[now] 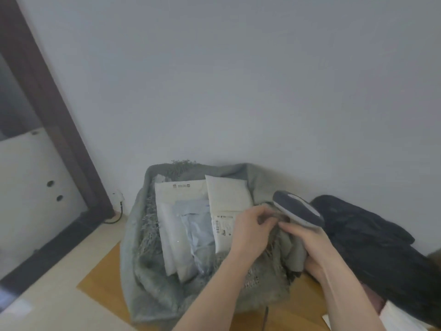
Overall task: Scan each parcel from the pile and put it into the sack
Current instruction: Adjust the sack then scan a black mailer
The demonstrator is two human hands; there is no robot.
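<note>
I see my left hand (253,229) pinching the grey sack (148,278) rim, right hand (310,244) curled round the scanner (297,209), white parcels (226,194) inside, label writing too blurry to read

A dark garment (372,237) lies heaped on the right against the pale wall (238,80). A brown door frame (47,103) slants at left, a black cable (117,217) at its foot.

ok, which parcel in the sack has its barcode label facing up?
The white parcel right beside the left hand: a barcode label shows on its near end. The pale blue parcel shows none; the cream one shows only a printed logo.
</note>
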